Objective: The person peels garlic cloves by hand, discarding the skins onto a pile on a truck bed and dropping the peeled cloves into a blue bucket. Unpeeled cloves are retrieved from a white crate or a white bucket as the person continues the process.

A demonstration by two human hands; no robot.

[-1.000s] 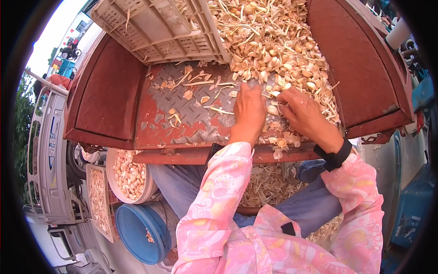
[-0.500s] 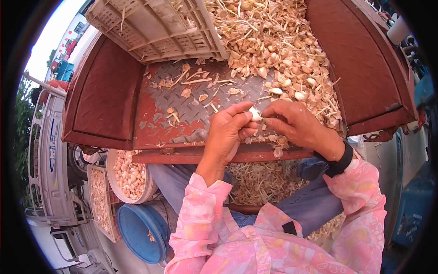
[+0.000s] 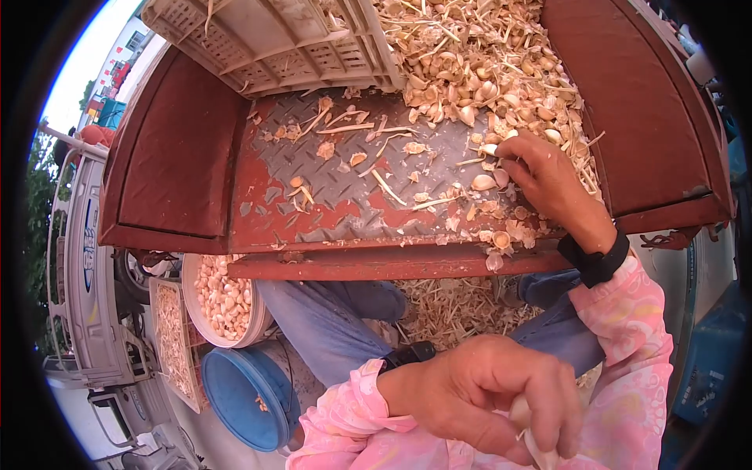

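Observation:
My right hand [image 3: 552, 184] is over the right part of the metal tray [image 3: 313, 227], its thumb and fingertips pinched at a pale garlic clove [image 3: 489, 149]. Just below it, a larger clove [image 3: 483, 182] lies loose. Low in the view, near the pink sleeve and lap, my left hand [image 3: 501, 392] is curled round a whitish garlic piece [image 3: 540, 450], partly hidden by the fingers. A heap of garlic cloves, skins and stems [image 3: 486, 63] covers the tray's upper right.
A tilted plastic crate [image 3: 274, 47] stands at the tray's upper left. Below left are a bucket of cloves [image 3: 223, 301], a blue bucket [image 3: 243, 399] and a crate of garlic scraps [image 3: 172, 337]. Raised red panels [image 3: 176, 153] flank the tray. Peelings [image 3: 454, 313] lie between the legs.
My hands have separated. The left has dropped toward the lap with garlic in its fingers; the right has moved up and right to the cloves beside the heap. The view has shifted slightly.

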